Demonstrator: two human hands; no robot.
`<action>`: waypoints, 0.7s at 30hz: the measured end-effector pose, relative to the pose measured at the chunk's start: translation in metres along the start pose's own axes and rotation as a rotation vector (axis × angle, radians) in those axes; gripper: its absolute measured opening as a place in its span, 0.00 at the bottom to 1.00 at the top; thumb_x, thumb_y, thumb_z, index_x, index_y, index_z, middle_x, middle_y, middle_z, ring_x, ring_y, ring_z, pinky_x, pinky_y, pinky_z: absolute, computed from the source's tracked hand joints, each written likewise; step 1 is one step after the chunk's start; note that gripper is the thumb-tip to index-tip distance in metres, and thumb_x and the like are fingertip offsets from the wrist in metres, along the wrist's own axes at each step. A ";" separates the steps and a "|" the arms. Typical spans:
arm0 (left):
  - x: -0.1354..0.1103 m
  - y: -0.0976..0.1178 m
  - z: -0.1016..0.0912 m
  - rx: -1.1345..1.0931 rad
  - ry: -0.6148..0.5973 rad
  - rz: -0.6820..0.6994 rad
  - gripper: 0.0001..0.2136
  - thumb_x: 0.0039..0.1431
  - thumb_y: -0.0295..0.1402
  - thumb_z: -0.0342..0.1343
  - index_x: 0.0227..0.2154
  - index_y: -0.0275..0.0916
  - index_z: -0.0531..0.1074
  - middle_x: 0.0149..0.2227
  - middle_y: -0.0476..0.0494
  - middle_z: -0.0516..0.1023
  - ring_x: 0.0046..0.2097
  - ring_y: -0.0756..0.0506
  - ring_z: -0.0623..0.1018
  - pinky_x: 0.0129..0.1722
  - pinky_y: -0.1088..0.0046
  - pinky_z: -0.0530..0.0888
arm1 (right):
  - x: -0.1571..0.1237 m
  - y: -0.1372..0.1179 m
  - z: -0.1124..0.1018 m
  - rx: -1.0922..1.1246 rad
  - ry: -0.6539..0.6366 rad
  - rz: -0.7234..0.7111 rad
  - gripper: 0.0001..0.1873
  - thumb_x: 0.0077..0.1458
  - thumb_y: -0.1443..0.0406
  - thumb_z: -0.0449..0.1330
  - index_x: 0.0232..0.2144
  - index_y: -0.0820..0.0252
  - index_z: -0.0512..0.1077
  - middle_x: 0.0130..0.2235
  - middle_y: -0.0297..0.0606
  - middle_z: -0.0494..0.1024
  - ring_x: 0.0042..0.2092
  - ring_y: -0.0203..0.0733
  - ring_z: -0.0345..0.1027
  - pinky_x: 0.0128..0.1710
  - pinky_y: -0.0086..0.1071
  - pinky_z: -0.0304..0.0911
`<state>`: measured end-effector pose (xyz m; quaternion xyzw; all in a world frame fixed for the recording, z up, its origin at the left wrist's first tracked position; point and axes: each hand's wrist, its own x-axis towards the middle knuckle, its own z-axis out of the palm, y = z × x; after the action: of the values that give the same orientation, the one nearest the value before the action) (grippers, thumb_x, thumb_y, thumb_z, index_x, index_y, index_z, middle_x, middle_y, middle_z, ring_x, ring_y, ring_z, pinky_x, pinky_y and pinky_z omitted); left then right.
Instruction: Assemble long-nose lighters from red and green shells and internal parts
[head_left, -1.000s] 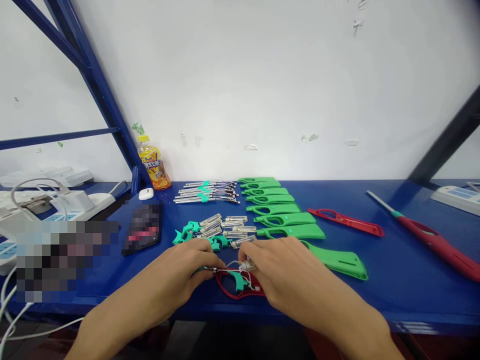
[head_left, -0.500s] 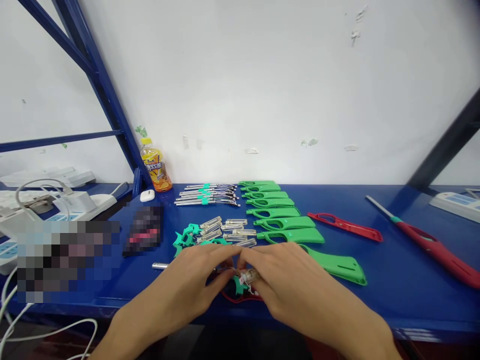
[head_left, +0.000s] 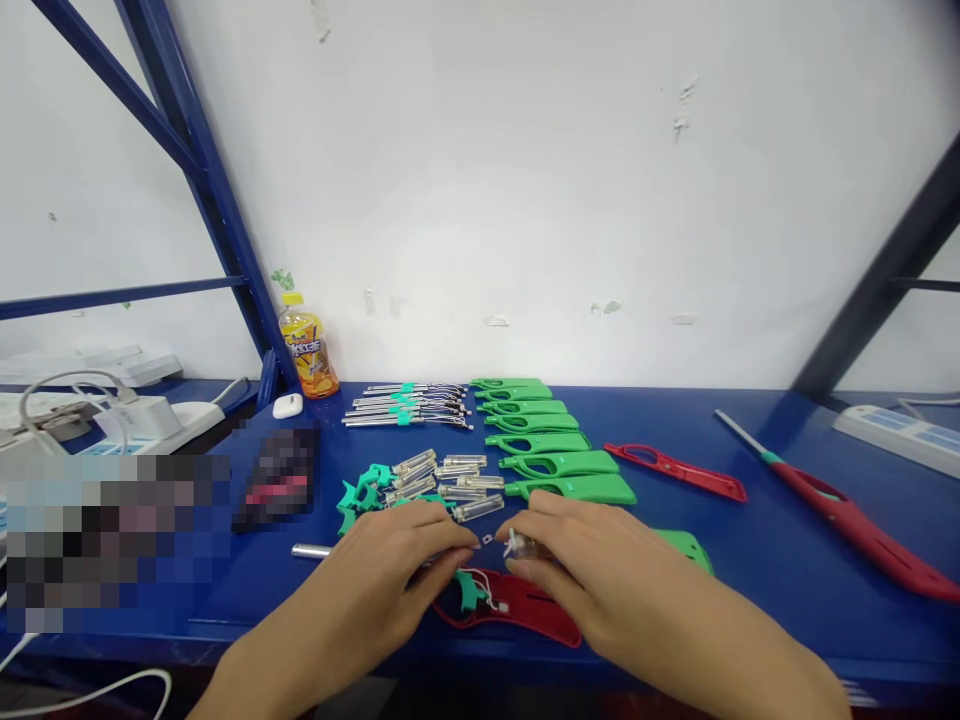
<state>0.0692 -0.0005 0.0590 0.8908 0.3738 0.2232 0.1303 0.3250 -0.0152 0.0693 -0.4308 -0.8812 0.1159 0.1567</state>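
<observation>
The red shell [head_left: 519, 611] lies on the bench [head_left: 750, 560]. Just above it the left hand [head_left: 390, 565] pinches a metal tube [head_left: 310, 550] jutting left of it; the right hand [head_left: 600, 580] grips a small clear cartridge [head_left: 523, 546] over it.

- At the table's [head_left: 750, 560] front edge a shell [head_left: 540, 612] lies under both hands, the left hand [head_left: 397, 565] over its left end and the right hand [head_left: 600, 575] over its right.
- A tank [head_left: 523, 546] sits at the right fingertips.
- A rod [head_left: 311, 550] sticks out left from under the left hand.
- Behind the hands is a pile of tanks [head_left: 457, 475], with triggers [head_left: 360, 492] on its left and a row of shells [head_left: 547, 440] on its right.
- Tubes [head_left: 405, 405] lie behind the pile, and a bottle [head_left: 304, 345] stands to their left.
- Right of the row lie a lone shell [head_left: 675, 470], then a lighter [head_left: 840, 510].
</observation>
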 end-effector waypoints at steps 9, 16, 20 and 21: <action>-0.001 0.001 -0.002 0.021 -0.006 0.012 0.09 0.74 0.27 0.56 0.47 0.47 0.79 0.43 0.51 0.83 0.44 0.45 0.82 0.43 0.71 0.73 | 0.014 -0.014 -0.007 -0.055 -0.030 0.082 0.08 0.68 0.67 0.64 0.34 0.53 0.78 0.36 0.30 0.84 0.38 0.44 0.78 0.35 0.37 0.53; 0.001 0.000 -0.001 0.021 -0.027 0.013 0.09 0.76 0.28 0.54 0.45 0.46 0.79 0.42 0.50 0.82 0.43 0.45 0.81 0.42 0.70 0.72 | 0.020 -0.019 -0.002 -0.077 -0.033 0.051 0.09 0.69 0.66 0.63 0.34 0.54 0.79 0.38 0.32 0.85 0.40 0.46 0.80 0.35 0.38 0.56; 0.001 -0.001 -0.001 0.034 -0.033 0.001 0.09 0.76 0.28 0.54 0.45 0.46 0.79 0.42 0.49 0.81 0.43 0.45 0.81 0.42 0.70 0.72 | 0.020 -0.019 0.000 -0.111 -0.033 0.031 0.10 0.70 0.66 0.62 0.33 0.54 0.78 0.37 0.32 0.85 0.39 0.47 0.80 0.34 0.38 0.54; 0.001 -0.001 -0.001 0.034 -0.034 0.000 0.09 0.76 0.28 0.54 0.45 0.45 0.79 0.42 0.49 0.81 0.43 0.45 0.81 0.42 0.70 0.71 | 0.019 -0.019 0.001 -0.113 -0.032 0.028 0.10 0.70 0.65 0.62 0.33 0.54 0.78 0.37 0.31 0.85 0.39 0.47 0.80 0.34 0.38 0.54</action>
<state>0.0692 0.0010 0.0601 0.8966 0.3751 0.2015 0.1216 0.3000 -0.0111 0.0784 -0.4491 -0.8827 0.0752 0.1163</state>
